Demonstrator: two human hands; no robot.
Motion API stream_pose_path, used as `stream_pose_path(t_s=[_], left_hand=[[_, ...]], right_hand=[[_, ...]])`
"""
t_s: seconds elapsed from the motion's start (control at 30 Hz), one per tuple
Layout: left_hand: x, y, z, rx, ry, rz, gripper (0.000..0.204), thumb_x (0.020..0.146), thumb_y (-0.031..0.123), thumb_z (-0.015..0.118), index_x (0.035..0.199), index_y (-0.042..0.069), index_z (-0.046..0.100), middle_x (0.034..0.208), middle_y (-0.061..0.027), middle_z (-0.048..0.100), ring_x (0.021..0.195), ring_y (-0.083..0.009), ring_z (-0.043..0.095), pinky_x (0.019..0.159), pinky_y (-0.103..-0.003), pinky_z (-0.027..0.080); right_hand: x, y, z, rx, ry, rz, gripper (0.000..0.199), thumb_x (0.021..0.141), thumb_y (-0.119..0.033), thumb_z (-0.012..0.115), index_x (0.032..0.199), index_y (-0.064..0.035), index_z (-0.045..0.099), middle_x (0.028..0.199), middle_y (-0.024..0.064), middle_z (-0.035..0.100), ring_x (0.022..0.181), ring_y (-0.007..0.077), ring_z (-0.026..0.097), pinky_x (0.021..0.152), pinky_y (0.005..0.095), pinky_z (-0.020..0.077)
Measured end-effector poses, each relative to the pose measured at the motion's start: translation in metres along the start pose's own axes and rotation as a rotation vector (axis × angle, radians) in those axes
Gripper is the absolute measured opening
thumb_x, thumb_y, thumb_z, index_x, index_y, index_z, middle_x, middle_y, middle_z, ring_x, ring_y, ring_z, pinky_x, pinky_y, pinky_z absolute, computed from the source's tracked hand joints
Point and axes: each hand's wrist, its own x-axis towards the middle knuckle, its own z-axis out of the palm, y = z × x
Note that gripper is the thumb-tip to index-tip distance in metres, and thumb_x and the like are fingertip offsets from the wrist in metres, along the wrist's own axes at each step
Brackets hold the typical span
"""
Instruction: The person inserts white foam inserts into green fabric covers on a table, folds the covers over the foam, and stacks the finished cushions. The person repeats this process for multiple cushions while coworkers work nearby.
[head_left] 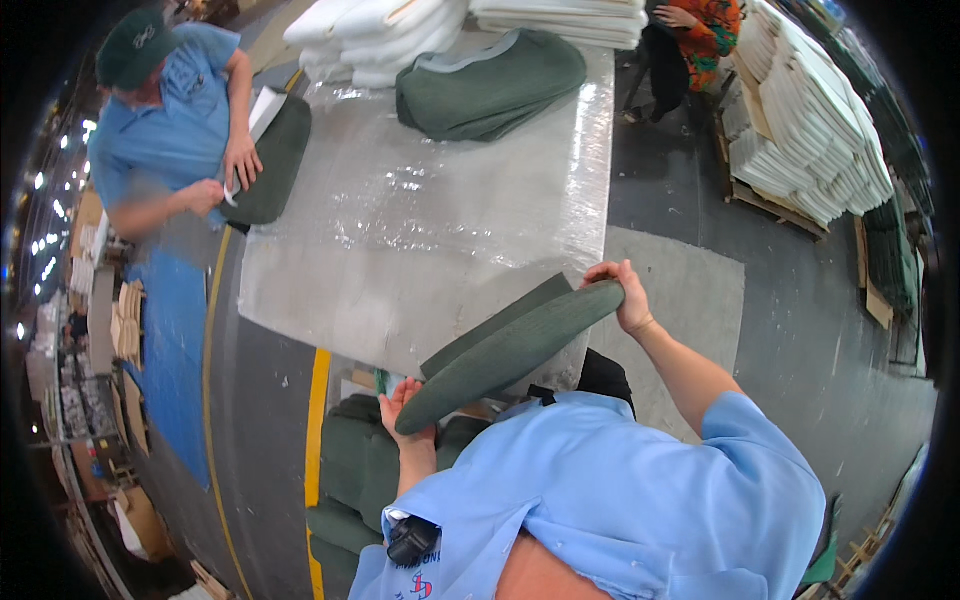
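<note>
A dark green fabric-covered cushion (515, 348) is held up on edge by its two ends, over the near edge of a plastic-covered table (340, 285). My left hand (406, 410) grips the lower left end, with the fingers partly behind the fabric. At the upper right end, my right hand (625, 295) is closed around the cushion's tip. A flat green flap or panel shows along its far side. Another green cover or cushion (490, 88), with a pale grey edge, lies at the table's far end.
White foam pads (375, 35) are stacked at the far end. On the left, a co-worker in a blue shirt (185, 110) handles a green cushion (278, 165) with a white strip. More green cushions (355, 455) lie below the near edge. A pallet stack of white pads (805, 110) stands right.
</note>
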Motion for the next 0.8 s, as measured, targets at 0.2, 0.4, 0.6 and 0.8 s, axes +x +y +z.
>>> stream_pose_path(t_s=[0.2, 0.4, 0.6, 0.8], left_hand=[[0.008, 0.011, 0.041, 0.13, 0.122, -0.046, 0.067, 0.111, 0.059, 0.034, 0.143, 0.007, 0.061, 0.146, -0.0164, 0.062, 0.134, -0.0378, 0.058, 0.112, -0.054, 0.048], [-0.012, 0.043, 0.064, 0.621, 0.226, -0.077, 0.075, 0.107, 0.061, 0.05, 0.158, 0.006, 0.046, 0.156, -0.0127, 0.053, 0.142, -0.0351, 0.052, 0.113, -0.055, 0.046], [-0.023, 0.066, 0.047, 0.781, 0.072, -0.176, 0.061, 0.107, 0.044, 0.061, 0.152, 0.004, 0.051, 0.15, -0.0156, 0.057, 0.135, -0.033, 0.057, 0.11, -0.052, 0.049], [-0.016, 0.077, 0.044, 0.676, 0.049, -0.104, 0.055, 0.107, 0.036, 0.061, 0.15, 0.003, 0.052, 0.146, -0.0153, 0.06, 0.13, -0.0317, 0.061, 0.107, -0.049, 0.052]], right_hand=[[0.037, 0.009, 0.012, -0.139, 0.346, 0.176, 0.088, 0.109, -0.071, 0.029, 0.118, 0.0039, 0.075, 0.113, 0.0154, 0.075, 0.111, 0.0254, 0.066, 0.106, 0.039, 0.0462], [0.048, -0.069, 0.038, -0.102, -0.076, 0.382, 0.092, 0.107, -0.076, 0.018, 0.157, -0.0047, 0.049, 0.155, 0.0182, 0.053, 0.141, 0.0277, 0.052, 0.118, 0.0436, 0.0396], [0.037, -0.109, 0.03, -0.02, -0.356, 0.506, 0.093, 0.104, -0.079, 0.011, 0.165, -0.0143, 0.04, 0.159, 0.0158, 0.049, 0.142, 0.032, 0.053, 0.117, 0.0475, 0.0431], [0.02, -0.115, 0.025, 0.121, -0.563, 0.414, 0.08, 0.108, -0.071, 0.021, 0.167, -0.0174, 0.034, 0.154, 0.0111, 0.054, 0.13, 0.028, 0.062, 0.11, 0.0472, 0.0504]])
